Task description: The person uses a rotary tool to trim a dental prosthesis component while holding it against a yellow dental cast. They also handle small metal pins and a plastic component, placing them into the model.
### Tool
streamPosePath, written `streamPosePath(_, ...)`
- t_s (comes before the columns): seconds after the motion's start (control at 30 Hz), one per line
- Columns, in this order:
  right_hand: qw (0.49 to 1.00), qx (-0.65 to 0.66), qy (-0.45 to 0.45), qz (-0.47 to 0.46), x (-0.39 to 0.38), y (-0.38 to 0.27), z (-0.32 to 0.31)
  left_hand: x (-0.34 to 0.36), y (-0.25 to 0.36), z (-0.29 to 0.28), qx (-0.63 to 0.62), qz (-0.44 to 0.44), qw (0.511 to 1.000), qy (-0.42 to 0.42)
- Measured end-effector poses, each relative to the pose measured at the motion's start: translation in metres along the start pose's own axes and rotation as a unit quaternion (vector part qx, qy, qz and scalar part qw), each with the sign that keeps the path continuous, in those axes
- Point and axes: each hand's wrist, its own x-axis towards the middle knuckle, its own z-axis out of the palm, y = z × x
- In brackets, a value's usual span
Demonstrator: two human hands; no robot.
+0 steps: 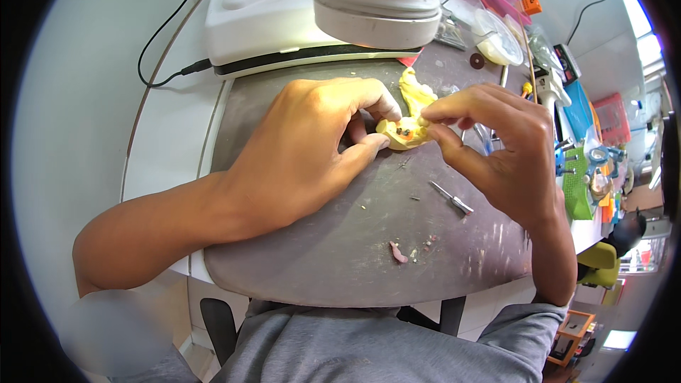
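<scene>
A yellow plaster dental model (403,140), with dark posts and an orange-pink patch on it, is between my hands over the grey bench. My left hand (305,145) grips its left end between thumb and fingers. At its right end, the thumb and forefinger of my right hand (502,143) are pinched together against the model; whether a small piece is also between them is hidden. Another yellow plaster piece (415,92) lies just behind. A small hand driver (452,198) rests to the right, nearer me, and a pink scrap (399,252) lies closer still.
A white box-shaped unit (277,21) stands at the back left, its black cable (159,85) trailing left. A ribbed white duct (378,3) hangs over the back. Clear tubs (498,37), a dark disc (477,61) and a green basket (578,184) crowd the right side.
</scene>
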Motion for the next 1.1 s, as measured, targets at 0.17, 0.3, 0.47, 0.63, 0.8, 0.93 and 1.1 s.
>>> streamPosePath(0.17,0.997,-0.060,-0.048,-0.030,0.0063,-0.0013,0.0047,0.0008,-0.0028,0.0023,0.008,-0.031,0.999,0.007)
streamPosePath(0.3,0.997,-0.056,-0.047,-0.033,0.0070,-0.0016,0.0052,0.0004,-0.0036,0.0023,0.005,-0.028,1.000,0.012)
streamPosePath(0.47,0.996,-0.060,-0.054,-0.033,0.0079,-0.0033,0.0044,0.0010,-0.0026,0.0021,0.009,-0.037,0.999,0.011)
streamPosePath(0.63,0.995,-0.068,-0.067,-0.021,0.0084,-0.0054,0.0038,0.0007,-0.0037,0.0022,0.009,-0.031,0.999,0.014)
streamPosePath(0.8,0.995,-0.059,-0.078,-0.031,0.0077,-0.0027,0.0034,0.0007,-0.0035,0.0019,0.010,-0.035,0.999,0.009)
streamPosePath(0.93,0.997,-0.060,-0.052,-0.018,0.0052,-0.0035,0.0010,0.0008,-0.0034,0.0023,0.021,-0.038,0.999,0.013)
streamPosePath(1.1,0.996,-0.062,-0.060,-0.015,0.0041,-0.0039,0.0001,0.0001,-0.0045,0.0040,0.004,-0.025,0.999,0.021)
